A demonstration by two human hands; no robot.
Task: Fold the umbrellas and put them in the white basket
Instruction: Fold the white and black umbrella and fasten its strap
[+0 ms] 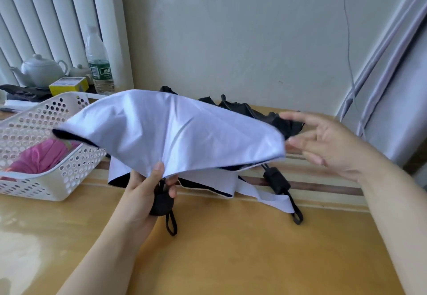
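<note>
My left hand [147, 190] grips the black handle of a pale lilac umbrella [166, 130] with a black lining, held loose and half spread above the table. My right hand [323, 142] is open at the canopy's right edge, fingers straight, beside the fabric. A black umbrella [261, 112] lies on the table behind it, its black handle [276, 180] and wrist loop pointing toward me. The white perforated basket [57, 179] stands at the left and holds a folded pink umbrella [41, 156].
A yellow wooden table [231, 248] fills the foreground. Behind the basket stand a white teapot [40, 70], a yellow box [68, 85] and a clear water bottle [98, 64]. The wall is close behind, and a grey frame [392, 87] leans at the right.
</note>
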